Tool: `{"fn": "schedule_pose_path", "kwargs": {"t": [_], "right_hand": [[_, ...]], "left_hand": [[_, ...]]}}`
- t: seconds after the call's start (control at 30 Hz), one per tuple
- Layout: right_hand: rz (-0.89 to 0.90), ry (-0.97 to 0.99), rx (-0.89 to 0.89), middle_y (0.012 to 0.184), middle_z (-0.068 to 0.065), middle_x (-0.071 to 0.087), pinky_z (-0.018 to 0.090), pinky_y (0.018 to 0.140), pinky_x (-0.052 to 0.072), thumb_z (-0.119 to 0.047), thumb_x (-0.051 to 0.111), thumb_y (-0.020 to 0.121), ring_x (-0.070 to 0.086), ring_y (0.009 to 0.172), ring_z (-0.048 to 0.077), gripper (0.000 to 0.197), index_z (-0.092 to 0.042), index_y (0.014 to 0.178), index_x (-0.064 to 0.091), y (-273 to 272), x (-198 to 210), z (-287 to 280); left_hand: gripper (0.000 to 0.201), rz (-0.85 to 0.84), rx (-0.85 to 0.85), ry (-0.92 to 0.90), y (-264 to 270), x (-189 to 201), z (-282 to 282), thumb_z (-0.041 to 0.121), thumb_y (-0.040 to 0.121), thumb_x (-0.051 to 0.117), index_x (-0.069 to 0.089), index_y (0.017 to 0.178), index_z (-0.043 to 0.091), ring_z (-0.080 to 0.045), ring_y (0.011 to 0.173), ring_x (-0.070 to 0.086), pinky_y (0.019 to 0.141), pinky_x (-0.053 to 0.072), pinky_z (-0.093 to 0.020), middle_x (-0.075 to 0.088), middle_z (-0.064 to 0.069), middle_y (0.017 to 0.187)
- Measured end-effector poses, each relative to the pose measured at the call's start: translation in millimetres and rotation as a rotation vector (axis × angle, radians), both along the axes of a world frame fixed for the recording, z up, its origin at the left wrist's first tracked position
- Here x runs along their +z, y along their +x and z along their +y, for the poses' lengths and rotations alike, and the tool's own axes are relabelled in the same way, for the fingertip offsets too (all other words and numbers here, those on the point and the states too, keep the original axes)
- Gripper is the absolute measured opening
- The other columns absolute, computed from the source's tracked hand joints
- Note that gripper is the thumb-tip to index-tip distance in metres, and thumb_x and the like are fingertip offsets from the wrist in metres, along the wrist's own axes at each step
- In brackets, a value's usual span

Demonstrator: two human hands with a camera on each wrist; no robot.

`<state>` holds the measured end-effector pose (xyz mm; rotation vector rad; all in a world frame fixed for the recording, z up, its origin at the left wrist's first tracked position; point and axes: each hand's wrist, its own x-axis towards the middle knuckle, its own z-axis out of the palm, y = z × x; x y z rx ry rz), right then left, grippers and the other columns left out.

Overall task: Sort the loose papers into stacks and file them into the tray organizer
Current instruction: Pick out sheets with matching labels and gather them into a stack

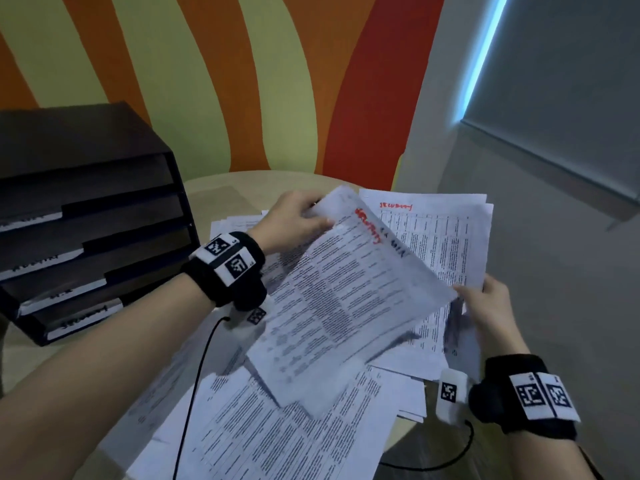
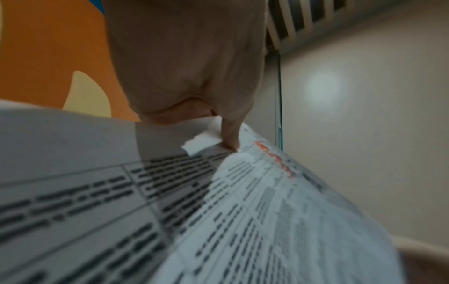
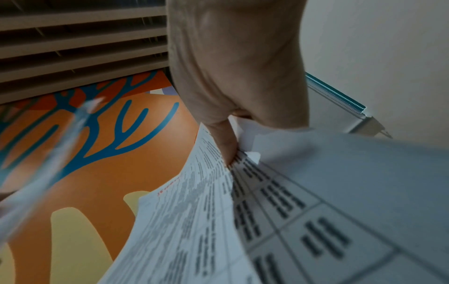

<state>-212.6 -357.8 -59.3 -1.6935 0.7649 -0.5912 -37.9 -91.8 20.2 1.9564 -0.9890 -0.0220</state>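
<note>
Left hand [image 1: 294,220] pinches a printed sheet [image 1: 346,296] by its top corner; right hand [image 1: 491,313] grips a paper stack [image 1: 446,237], apparently several sheets, both right of the tray organizer [image 1: 86,220], above the littered tabletop [image 1: 214,188].

Head camera sits high, looking forward and down across the round worktop [image 1: 221,188], with the organizer [image 1: 93,216] at left, the striped wall [image 1: 207,81] beyond and both hands well inside its frame. The left wrist camera rides right behind the left hand [image 2: 192,63], very close, aimed along the thumb at a sheet [image 2: 243,211] that fills its lower half, grey wall [image 2: 364,115] behind. The right wrist camera is just as close behind the right hand [image 3: 233,67], tilted upward past its stack [image 3: 316,211] to the ceiling slats [image 3: 80,38]. All three views share the papers and the orange wall.
</note>
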Motion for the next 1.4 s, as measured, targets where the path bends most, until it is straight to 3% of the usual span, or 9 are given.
{"fn": "schedule_pose_path", "kwargs": {"t": [0.2,0.3,0.4,0.57,0.8,1.0,1.17,1.33,1.4], "right_hand": [[-0.083,0.083,0.071,0.086,0.006,0.073,0.033,0.071,0.056,0.003,0.057,0.091,0.070,0.069,0.013,0.020,-0.015,0.084,0.064,3,4,10],[-0.111,0.115,0.165,0.086,0.002,0.076,0.040,0.077,0.058,-0.002,0.057,0.092,0.073,0.082,0.021,0.015,-0.010,0.093,0.070,5,7,24],[-0.117,0.155,0.200,0.090,0.003,0.077,0.043,0.083,0.057,-0.017,0.051,0.100,0.072,0.088,0.024,0.021,-0.007,0.101,0.069,8,8,38],[-0.128,0.199,0.213,0.114,0.000,0.070,0.043,0.101,0.047,-0.053,0.043,0.098,0.064,0.108,0.017,0.038,-0.024,0.107,0.067,15,12,62],[-0.095,0.010,0.310,0.107,-0.004,0.069,0.019,0.070,0.050,0.003,0.048,0.094,0.067,0.093,0.006,0.032,-0.020,0.115,0.057,21,19,74],[-0.087,0.046,0.314,0.103,0.001,0.070,0.028,0.070,0.051,0.004,0.048,0.093,0.067,0.092,0.017,0.030,-0.015,0.114,0.058,34,26,81],[0.003,0.113,0.332,0.105,0.012,0.071,0.052,0.091,0.052,0.010,0.048,0.091,0.067,0.100,0.033,0.032,-0.007,0.113,0.062,30,7,82],[0.032,0.174,0.339,0.111,0.014,0.070,0.050,0.094,0.049,0.012,0.047,0.092,0.064,0.106,0.036,0.033,-0.007,0.116,0.061,25,-11,81],[0.028,0.194,0.355,0.114,0.013,0.069,0.043,0.089,0.049,0.011,0.047,0.092,0.064,0.105,0.033,0.035,-0.008,0.118,0.060,24,-14,79]], "left_hand": [[0.019,0.217,0.278,-0.179,6,-29,-16,0.021,0.091,0.065,0.069,0.106,0.010,-0.019,0.093,0.069,0.078,0.055,-0.033,0.073,-0.005,0.100],[0.035,0.362,0.388,-0.229,11,-53,-24,0.028,0.094,0.060,0.061,0.120,0.005,-0.020,0.104,0.062,0.081,0.050,-0.023,0.065,-0.007,0.117],[0.053,0.467,0.418,-0.181,12,-65,-27,0.041,0.095,0.053,0.049,0.133,0.005,-0.028,0.124,0.051,0.101,0.044,-0.038,0.054,-0.013,0.136],[0.046,0.671,0.457,-0.334,9,-73,-28,0.024,0.091,0.065,0.037,0.127,0.021,-0.024,0.112,0.059,0.099,0.048,-0.040,0.057,-0.007,0.125],[0.027,0.620,0.297,-0.441,2,-56,-11,0.015,0.097,0.053,0.063,0.122,0.018,-0.016,0.107,0.066,0.098,0.050,-0.041,0.072,0.005,0.112],[0.032,0.446,0.399,-0.488,8,-46,1,0.017,0.095,0.055,0.050,0.122,0.034,-0.017,0.110,0.064,0.091,0.055,-0.043,0.064,0.002,0.123],[0.027,0.252,0.474,-0.396,9,-56,17,0.001,0.087,0.064,0.055,0.103,0.020,-0.009,0.085,0.062,0.065,0.048,-0.006,0.065,0.001,0.097],[0.019,0.274,0.531,-0.361,19,-81,28,0.002,0.085,0.067,0.060,0.077,0.019,-0.015,0.073,0.058,0.073,0.056,-0.043,0.064,0.001,0.080],[0.014,0.367,0.524,-0.384,19,-85,28,0.008,0.090,0.065,0.059,0.083,0.019,-0.019,0.080,0.062,0.072,0.057,-0.040,0.065,-0.003,0.086]]}}
